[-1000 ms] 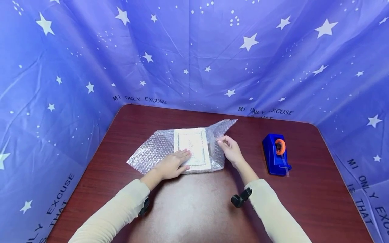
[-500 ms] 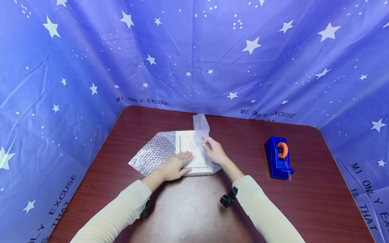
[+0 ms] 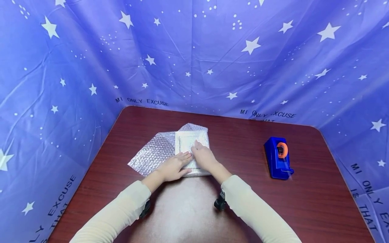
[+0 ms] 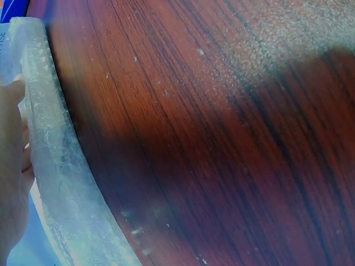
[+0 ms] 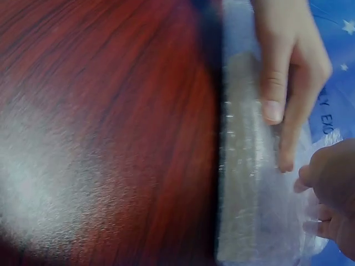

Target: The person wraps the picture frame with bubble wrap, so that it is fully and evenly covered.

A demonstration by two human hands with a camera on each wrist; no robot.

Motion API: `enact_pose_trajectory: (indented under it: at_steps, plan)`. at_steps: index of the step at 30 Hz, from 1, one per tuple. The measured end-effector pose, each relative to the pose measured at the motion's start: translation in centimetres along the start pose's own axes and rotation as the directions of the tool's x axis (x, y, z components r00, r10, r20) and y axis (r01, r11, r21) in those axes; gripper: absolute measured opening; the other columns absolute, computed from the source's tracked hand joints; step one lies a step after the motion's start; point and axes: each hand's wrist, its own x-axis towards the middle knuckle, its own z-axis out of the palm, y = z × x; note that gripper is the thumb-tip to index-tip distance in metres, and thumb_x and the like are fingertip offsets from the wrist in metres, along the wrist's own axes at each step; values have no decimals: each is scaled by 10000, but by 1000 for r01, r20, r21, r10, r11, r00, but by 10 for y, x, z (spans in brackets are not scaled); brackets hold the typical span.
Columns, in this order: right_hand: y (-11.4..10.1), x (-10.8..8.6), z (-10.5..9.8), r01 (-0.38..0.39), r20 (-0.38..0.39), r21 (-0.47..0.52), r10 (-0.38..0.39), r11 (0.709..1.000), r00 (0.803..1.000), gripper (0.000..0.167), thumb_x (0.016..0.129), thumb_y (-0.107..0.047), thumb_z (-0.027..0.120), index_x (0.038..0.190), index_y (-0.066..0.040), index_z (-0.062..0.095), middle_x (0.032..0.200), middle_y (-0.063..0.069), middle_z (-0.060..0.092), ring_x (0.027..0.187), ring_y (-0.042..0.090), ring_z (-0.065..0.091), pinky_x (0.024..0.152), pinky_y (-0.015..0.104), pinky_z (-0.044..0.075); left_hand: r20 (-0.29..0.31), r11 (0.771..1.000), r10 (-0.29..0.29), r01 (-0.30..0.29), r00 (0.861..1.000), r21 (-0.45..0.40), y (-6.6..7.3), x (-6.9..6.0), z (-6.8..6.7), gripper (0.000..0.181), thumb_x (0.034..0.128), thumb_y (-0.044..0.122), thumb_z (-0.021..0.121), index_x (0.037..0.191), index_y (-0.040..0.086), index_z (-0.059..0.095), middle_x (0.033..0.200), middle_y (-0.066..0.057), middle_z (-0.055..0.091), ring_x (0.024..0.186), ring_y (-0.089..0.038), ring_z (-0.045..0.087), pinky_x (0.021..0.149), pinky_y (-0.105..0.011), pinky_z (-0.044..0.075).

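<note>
A white picture frame (image 3: 181,137) lies on a sheet of bubble wrap (image 3: 152,152), whose left flap spreads flat on the table. The wrap's right side is folded over the frame. My left hand (image 3: 173,166) rests with extended fingers on the frame's lower left. Beside it, my right hand (image 3: 205,158) pinches the folded wrap over the middle of the frame. Its curled fingers show at the right of the right wrist view, where the wrapped near edge (image 5: 238,166) is seen close up. In the left wrist view, only part of my left hand (image 4: 11,160) appears.
A blue tape dispenser (image 3: 275,160) with an orange-cored roll (image 3: 282,150) stands on the right of the dark red wooden table (image 3: 316,195). Blue star-printed curtains (image 3: 194,50) enclose the back and sides.
My right hand has carried the wrap's right flap leftward over the frame and down onto it. My left hand has stayed in place on the frame.
</note>
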Motion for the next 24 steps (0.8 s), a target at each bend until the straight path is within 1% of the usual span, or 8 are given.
enact_pose_trajectory:
  at_steps: [3, 5, 9, 11, 14, 18, 20, 24]
  plan:
    - [-3, -1, 3, 28, 3, -75, -28, 997, 1000, 210, 971, -123, 486, 1080, -4, 620, 1355, 283, 539, 1263, 389, 544, 1032, 475, 480, 9, 1000, -11, 11, 1000, 7, 1, 0, 0, 583, 984, 394, 480, 1433, 25, 429, 1493, -125, 445, 1417, -277, 396, 1189, -415, 310]
    - [-3, 0, 1, 30, 36, -61, -28, 998, 999, 243, 990, -157, 470, 1105, 4, 610, 1372, 284, 523, 1297, 393, 513, 1067, 482, 450, 9, 1000, -11, 10, 1000, 10, 2, 0, 0, 578, 983, 393, 484, 1421, 18, 444, 1484, -133, 454, 1412, -283, 402, 1186, -418, 315]
    - [11, 3, -7, 43, 126, 125, -59, 991, 990, 367, 1004, -155, 426, 1255, 92, 529, 1427, 300, 455, 1358, 410, 434, 1139, 498, 363, 9, 1000, -9, 9, 1000, 7, 1, 0, 0, 581, 983, 391, 487, 1423, 14, 440, 1484, -142, 452, 1412, -300, 400, 1186, -427, 313]
    - [24, 2, -12, 62, 164, 243, -104, 968, 981, 377, 991, -88, 415, 1295, 121, 494, 1458, 301, 413, 1383, 407, 397, 1169, 489, 317, 7, 1000, -8, 8, 1000, -2, 0, 1, 0, 584, 983, 389, 489, 1429, 17, 432, 1489, -145, 445, 1413, -308, 397, 1186, -432, 310]
    - [40, -1, -17, 111, 182, 341, -181, 933, 967, 362, 945, 29, 441, 1291, 109, 514, 1486, 283, 377, 1398, 387, 375, 1180, 471, 295, 11, 1000, -8, 8, 1000, -11, 0, 2, 1, 590, 982, 401, 486, 1434, 25, 427, 1494, -139, 441, 1414, -309, 394, 1186, -430, 310]
    - [47, -6, -15, 171, 167, 342, -238, 924, 957, 253, 880, 52, 565, 1127, 42, 620, 1487, 275, 381, 1389, 384, 389, 1158, 472, 327, 31, 999, -18, 19, 999, -41, 1, 2, 0, 602, 977, 416, 492, 1439, 36, 422, 1500, -130, 432, 1420, -308, 384, 1187, -429, 306]
    - [46, -7, -15, 167, 165, 325, -230, 931, 959, 218, 863, 27, 615, 1081, 22, 627, 1489, 271, 384, 1394, 383, 386, 1162, 469, 324, 34, 997, -28, 31, 999, -69, 2, 2, -3, 599, 972, 405, 509, 1437, 36, 427, 1499, -139, 432, 1421, -315, 381, 1184, -437, 309]
    - [38, -6, -15, 138, 168, 290, -192, 947, 967, 257, 848, 20, 646, 1103, 17, 612, 1488, 255, 401, 1406, 371, 377, 1181, 456, 302, 27, 989, -67, 70, 997, -130, 4, 2, -8, 580, 952, 358, 560, 1414, 22, 461, 1484, -162, 453, 1409, -327, 397, 1168, -450, 333]
